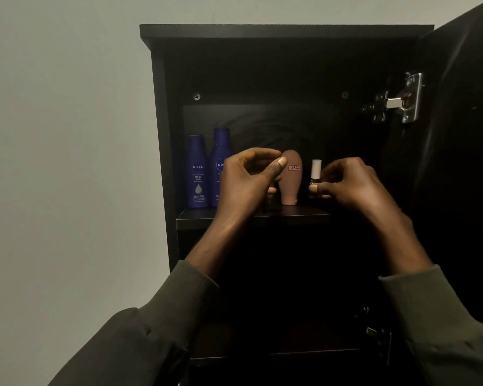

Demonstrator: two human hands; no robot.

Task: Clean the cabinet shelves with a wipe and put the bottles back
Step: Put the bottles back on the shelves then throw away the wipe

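Note:
On the upper shelf (195, 215) of the dark cabinet stand two blue Nivea bottles (197, 174) at the left. To their right a brown tube (292, 188) stands on its cap. My right hand (352, 188) pinches a small nail polish bottle (316, 168) with a white cap, low on its body, just right of the tube. In front of the second Nivea bottle (221, 147) is my left hand (246, 185), with its fingers loosely curved and its thumb tip beside the tube. It holds nothing that I can see. No wipe is in view.
The cabinet door (463, 140) hangs open on the right, with a metal hinge (402, 98) on it. Below the upper shelf is a dark lower compartment (290, 302) with a second hinge (378, 338) at its right. A pale wall (67, 135) lies to the left.

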